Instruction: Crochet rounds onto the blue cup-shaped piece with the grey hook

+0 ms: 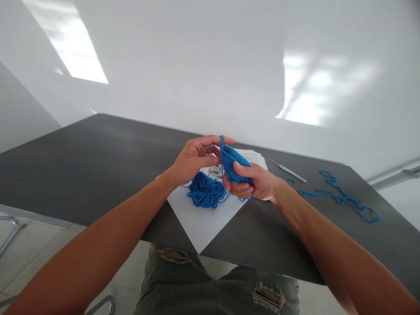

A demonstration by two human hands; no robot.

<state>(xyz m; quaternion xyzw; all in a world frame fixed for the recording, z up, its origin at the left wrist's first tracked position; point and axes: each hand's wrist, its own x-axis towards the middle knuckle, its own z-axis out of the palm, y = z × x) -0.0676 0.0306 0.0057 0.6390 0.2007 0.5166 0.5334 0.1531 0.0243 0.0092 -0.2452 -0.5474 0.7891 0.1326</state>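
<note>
Blue stitched piece point(233, 156), frame centre: shaped body worked, remainder unclear | right hand point(262, 180): thumb and fingers closed on it | left hand point(195, 158): forefinger extended under yarn strand point(222, 148), other fingers' grip unclear | yarn bundle point(206, 191) below, unworked | hook point(290, 171) right, unheld

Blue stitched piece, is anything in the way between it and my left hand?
Nothing visible blocks it; only a blue yarn strand, draped over an extended finger of the left hand, runs down by the blue stitched piece in the right hand.
</note>
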